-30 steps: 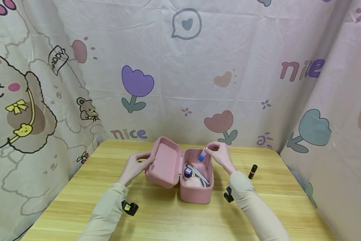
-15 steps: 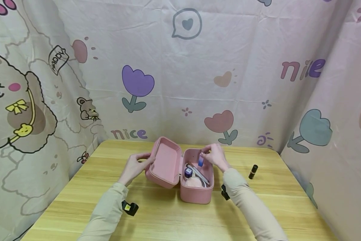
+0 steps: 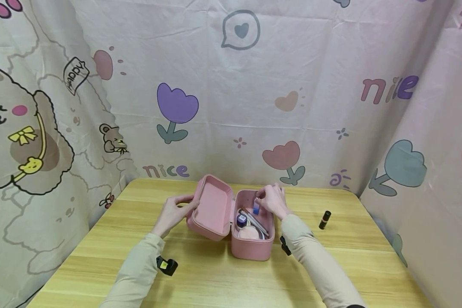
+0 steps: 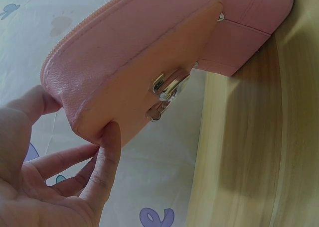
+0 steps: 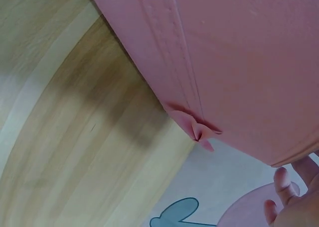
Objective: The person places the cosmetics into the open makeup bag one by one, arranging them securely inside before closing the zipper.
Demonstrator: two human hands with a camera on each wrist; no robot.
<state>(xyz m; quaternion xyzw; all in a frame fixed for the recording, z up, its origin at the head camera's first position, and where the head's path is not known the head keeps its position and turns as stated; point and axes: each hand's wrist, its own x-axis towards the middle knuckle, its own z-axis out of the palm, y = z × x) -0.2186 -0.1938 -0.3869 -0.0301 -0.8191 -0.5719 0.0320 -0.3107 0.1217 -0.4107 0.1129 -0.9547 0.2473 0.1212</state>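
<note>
A pink makeup case [image 3: 251, 249] stands at the middle of the table, its lid [image 3: 214, 205] swung out to the left. My left hand [image 3: 176, 210] grips the lid's outer edge between thumb and fingers; the left wrist view shows the lid's handle [image 4: 172, 85] with gold fittings. Inside the case's far end, my right hand [image 3: 274, 200] pinches a small blue-and-purple tube [image 3: 256, 208] pointing downward. Nearer me in the case lie slim brushes [image 3: 258, 224], a dark blue jar [image 3: 241, 220] and a round pale puff [image 3: 248, 232]. In the right wrist view the case wall hides the tube.
A black lipstick tube [image 3: 325, 220] lies on the wooden table [image 3: 200, 282] to the right of the case. Patterned cloth [image 3: 231, 85] hangs behind the table and along both sides.
My right hand has moved left and down into the case, lowering the blue-and-purple tube toward its floor. My left hand keeps its hold on the lid.
</note>
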